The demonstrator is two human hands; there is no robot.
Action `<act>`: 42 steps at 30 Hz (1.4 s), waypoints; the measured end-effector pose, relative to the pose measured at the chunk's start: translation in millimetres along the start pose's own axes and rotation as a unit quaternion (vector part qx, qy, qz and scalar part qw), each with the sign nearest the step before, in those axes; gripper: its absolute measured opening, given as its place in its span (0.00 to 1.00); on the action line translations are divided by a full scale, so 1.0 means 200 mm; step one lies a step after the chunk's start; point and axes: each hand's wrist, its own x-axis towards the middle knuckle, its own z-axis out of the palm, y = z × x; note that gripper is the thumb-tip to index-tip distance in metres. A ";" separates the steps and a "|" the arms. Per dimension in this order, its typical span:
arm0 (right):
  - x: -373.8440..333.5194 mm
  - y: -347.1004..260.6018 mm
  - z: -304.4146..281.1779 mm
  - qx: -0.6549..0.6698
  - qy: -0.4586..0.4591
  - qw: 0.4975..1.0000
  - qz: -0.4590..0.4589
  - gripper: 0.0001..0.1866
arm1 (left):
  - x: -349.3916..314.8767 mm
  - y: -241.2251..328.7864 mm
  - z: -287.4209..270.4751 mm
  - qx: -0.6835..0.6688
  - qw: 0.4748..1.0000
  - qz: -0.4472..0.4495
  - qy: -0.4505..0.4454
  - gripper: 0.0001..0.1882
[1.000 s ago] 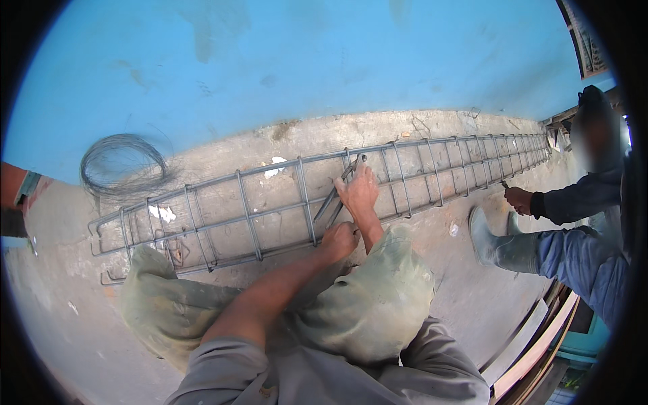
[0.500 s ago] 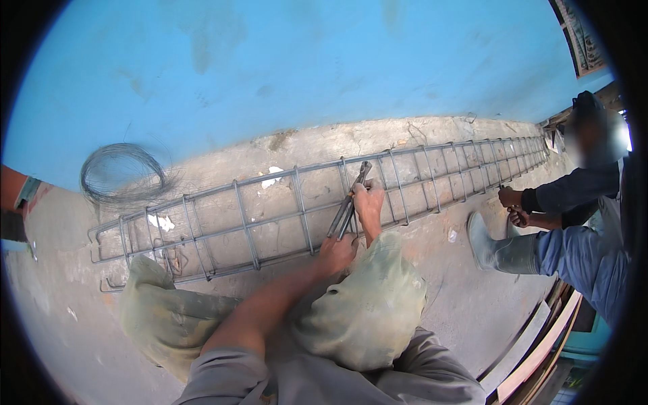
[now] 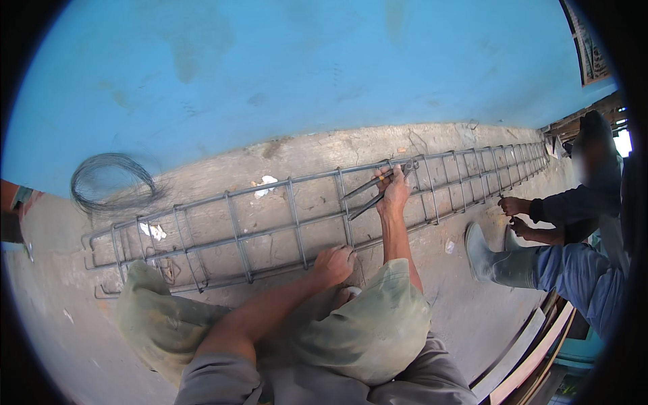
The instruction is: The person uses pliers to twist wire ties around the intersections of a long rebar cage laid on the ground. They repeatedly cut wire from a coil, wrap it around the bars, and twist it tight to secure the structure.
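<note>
Rebar cage (image 3: 237,238) is lying on the concrete floor (image 3: 445,290) along the blue wall (image 3: 304,67). The person's right hand (image 3: 395,190) is keeping its grip clamped on dark pincers (image 3: 366,206), whose handles are standing apart over the bars; the left hand (image 3: 334,265) is curling by the near bar, and I cannot tell whether it is pinching anything. To my eye, the pincers are risking a slip off round steel, which could be scraping right knuckles, while the co-worker (image 3: 563,209) farther along could be jolting the cage against left fingers
</note>
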 end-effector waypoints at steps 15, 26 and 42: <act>0.13 -0.75 -0.46 -0.883 -0.195 0.332 -0.267 0.22 | -0.02 -0.06 0.01 -0.044 0.999 0.007 0.009 0.15; 0.42 -0.71 0.01 -0.893 -0.285 -0.043 -0.346 0.23 | -0.02 -0.08 0.00 -0.034 0.999 0.014 0.014 0.14; 0.54 -0.76 0.10 -0.885 -0.356 -0.062 -0.293 0.15 | 0.02 -0.14 0.03 0.038 0.993 0.111 0.011 0.10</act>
